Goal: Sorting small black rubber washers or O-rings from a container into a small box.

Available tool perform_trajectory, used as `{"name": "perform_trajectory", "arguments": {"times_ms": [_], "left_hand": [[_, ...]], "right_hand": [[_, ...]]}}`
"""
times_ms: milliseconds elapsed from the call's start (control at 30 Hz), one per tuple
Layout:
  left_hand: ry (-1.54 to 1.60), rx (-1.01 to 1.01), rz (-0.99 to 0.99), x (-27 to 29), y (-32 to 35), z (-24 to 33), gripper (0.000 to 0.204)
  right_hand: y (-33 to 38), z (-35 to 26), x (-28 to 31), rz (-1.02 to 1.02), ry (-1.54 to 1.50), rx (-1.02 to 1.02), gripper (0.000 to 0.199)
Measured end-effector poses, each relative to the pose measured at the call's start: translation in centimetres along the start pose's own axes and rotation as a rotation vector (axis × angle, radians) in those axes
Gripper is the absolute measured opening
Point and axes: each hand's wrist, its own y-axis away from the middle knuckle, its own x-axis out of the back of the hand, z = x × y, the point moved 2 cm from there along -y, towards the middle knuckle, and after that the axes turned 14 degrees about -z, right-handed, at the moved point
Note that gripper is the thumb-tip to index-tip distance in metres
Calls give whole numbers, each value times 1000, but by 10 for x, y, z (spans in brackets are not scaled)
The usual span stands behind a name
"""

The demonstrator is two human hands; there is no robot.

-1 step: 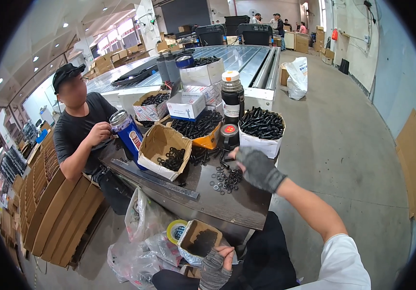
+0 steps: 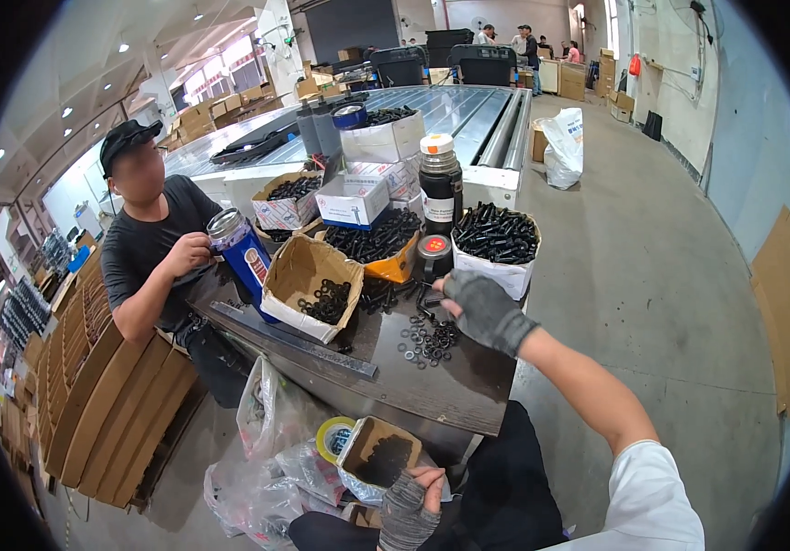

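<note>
My right hand (image 2: 484,314), in a grey fingerless glove, reaches over the near right of the dark table. Its thumb and forefinger are apart, with the tips beside loose black bolts (image 2: 424,301); I see nothing held. Just below the fingertips lies a scatter of black and metal washers (image 2: 429,342). My left hand (image 2: 413,505), gloved the same way, is low over my lap at the edge of an open box (image 2: 378,459) with dark contents. Its bare fingertips are pinched together, and what they hold, if anything, is hidden.
Boxes of black bolts (image 2: 496,235), a carton of washers (image 2: 326,301), a black thermos (image 2: 441,184) and a lidded cup (image 2: 434,255) crowd the table. A metal bar (image 2: 294,342) lies along its near edge. Opposite, a co-worker (image 2: 152,230) touches a blue flask (image 2: 243,257).
My right hand has shifted slightly left and up, closer to the loose bolts. My left hand and the co-worker look unmoved.
</note>
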Motion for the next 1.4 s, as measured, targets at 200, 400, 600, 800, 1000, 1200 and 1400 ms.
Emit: {"name": "perform_trajectory", "arguments": {"times_ms": [200,400,600,800,1000,1200,1400], "left_hand": [[-23,-10,36,-1,5,2,14],[11,12,54,-3,13,-5,11],[56,-32,13,-5,7,0,16],[43,-18,18,-4,10,-2,15],[236,77,265,9,-2,7,41],[183,-18,340,5,-3,18,40],[296,20,365,-9,5,19,16]], "right_hand": [[-46,12,-17,-262,3,-183,31],[-63,18,-16,-399,-80,-151,28],[-69,25,-17,-372,-89,-126,20],[-66,8,3,-294,-221,-75,23],[-8,-67,57,-176,-883,15,31],[86,-144,5,-383,-1088,-118,31],[121,-154,-25,-382,-1268,-291,35]]}}
